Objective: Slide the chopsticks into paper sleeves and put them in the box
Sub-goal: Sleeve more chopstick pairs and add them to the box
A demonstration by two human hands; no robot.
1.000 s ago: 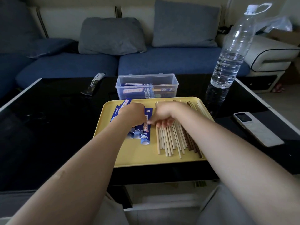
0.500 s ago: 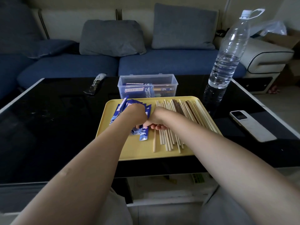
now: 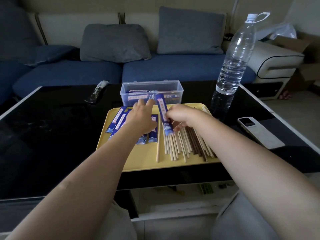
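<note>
Blue printed paper, thin and light, made up the sleeve that the right hand held above the middle of the yellow tray, fingers curled round its lower half in a narrow grip. Whether chopsticks were already inside could not be told. The left hand reached toward the tray's far edge with fingers spread and straight, holding nothing, over the loose sleeves lying at the tray's left side.

Bare chopsticks, pale and dark wood, lay side by side on the tray's right half, one pale stick apart from the rest. They looked stiff, slim and smooth, likely to roll or slip, so pinching a pair near the thick ends should keep them together. The sleeve would probably crumple or tear if squeezed; holding it lightly near its open mouth seemed wiser.

Just beyond the tray's far edge stood the clear plastic box on the black table, with filled sleeves already inside.
</note>
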